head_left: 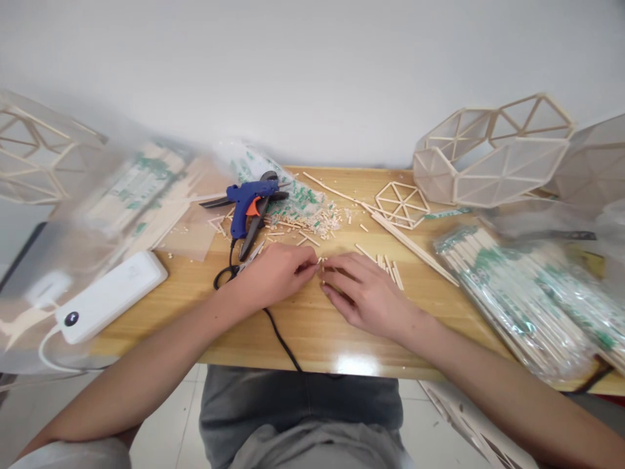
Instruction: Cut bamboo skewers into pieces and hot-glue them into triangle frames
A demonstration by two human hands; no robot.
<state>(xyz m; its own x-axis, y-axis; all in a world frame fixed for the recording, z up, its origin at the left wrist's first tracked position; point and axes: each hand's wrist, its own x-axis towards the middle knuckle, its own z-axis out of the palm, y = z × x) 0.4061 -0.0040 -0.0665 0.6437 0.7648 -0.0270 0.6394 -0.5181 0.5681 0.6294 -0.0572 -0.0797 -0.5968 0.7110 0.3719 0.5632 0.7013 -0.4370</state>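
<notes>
My left hand (288, 270) rests over the table with thumb and fingers pinched together; what is between them, if anything, is too small to make out. Close to its fingertips is my right hand (366, 290), its fingers bent and slightly apart. Tiny cut bits of wood stick (321, 262) lie between the two hands. Just beyond the right hand are several short wooden sticks (390, 270). Scissors (239, 267) with black handles lie partly hidden beside my left wrist. Past them, a blue glue gun (249, 198) rests on black-handled pliers (256, 228).
Stick scraps (312, 225) spread before a plastic bag (273, 179). A hexagonal stick frame (401, 204) and long sticks (415, 247) lie behind. Packed sticks (517, 299) and a panelled stick structure (508, 169) stand right. A white power bank (114, 296) is left; a black cable (283, 339) crosses the table.
</notes>
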